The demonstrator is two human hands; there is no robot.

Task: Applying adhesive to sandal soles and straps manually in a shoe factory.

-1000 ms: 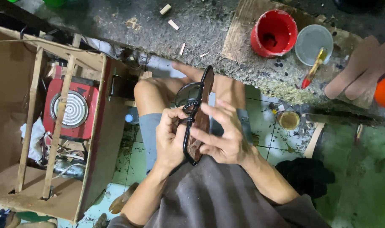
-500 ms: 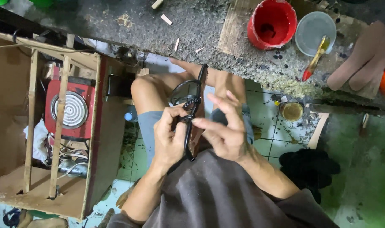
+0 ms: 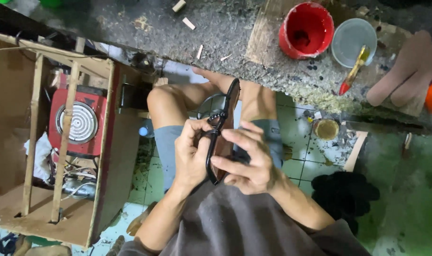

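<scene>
Right hand (image 3: 249,159) fingers lower now than half a second ago, flattened onto brown sandal sole (image 3: 224,137) instead of lifted above it. Left hand (image 3: 193,151) unchanged, fingertips pinching black strap (image 3: 211,142) at sole edge. Sole stands on edge over lap, between knees, toe end toward concrete bench (image 3: 145,33) (bench edge just beyond knees). On bench: red glue pot (image 3: 306,29), clear cup (image 3: 352,40) with brush (image 3: 353,71). Red machine (image 3: 76,121) inside wooden crate at left.
</scene>
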